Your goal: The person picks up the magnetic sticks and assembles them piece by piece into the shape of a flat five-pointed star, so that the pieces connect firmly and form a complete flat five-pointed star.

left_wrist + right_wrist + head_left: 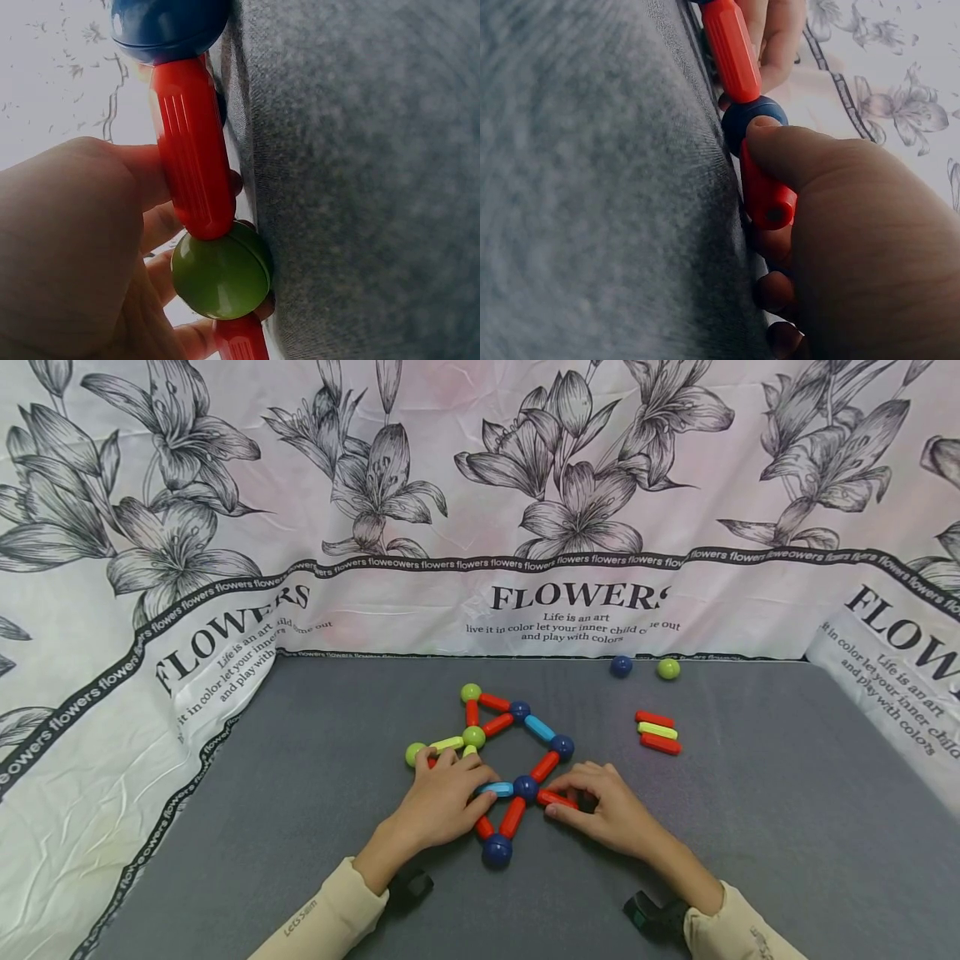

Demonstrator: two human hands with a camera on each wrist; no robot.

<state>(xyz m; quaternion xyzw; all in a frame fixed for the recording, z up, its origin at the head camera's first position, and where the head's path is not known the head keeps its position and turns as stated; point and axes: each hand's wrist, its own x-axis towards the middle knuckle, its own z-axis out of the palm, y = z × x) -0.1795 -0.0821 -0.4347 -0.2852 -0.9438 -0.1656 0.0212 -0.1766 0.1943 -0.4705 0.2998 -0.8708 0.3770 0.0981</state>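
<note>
A flat frame of magnetic rods and balls lies on the grey table, with dark blue balls [562,747], green balls [471,693], and red, light blue and yellow-green rods. My left hand [446,797] grips its left-middle part, thumb at the light blue rod [498,789], hiding some joints. In the left wrist view, my fingers curl behind a red rod [193,150] and a green ball [221,274]. My right hand [611,814] pinches a red rod [557,798] whose inner end meets the middle dark blue ball [526,788]; in the right wrist view, the thumb tip overlaps that ball.
Two red rods [660,743] and a yellow-green rod [657,730] lie together at the right. Behind them sit a loose dark blue ball [621,667] and a loose green ball [668,669]. Flower-printed cloth [420,610] borders the table's back and sides.
</note>
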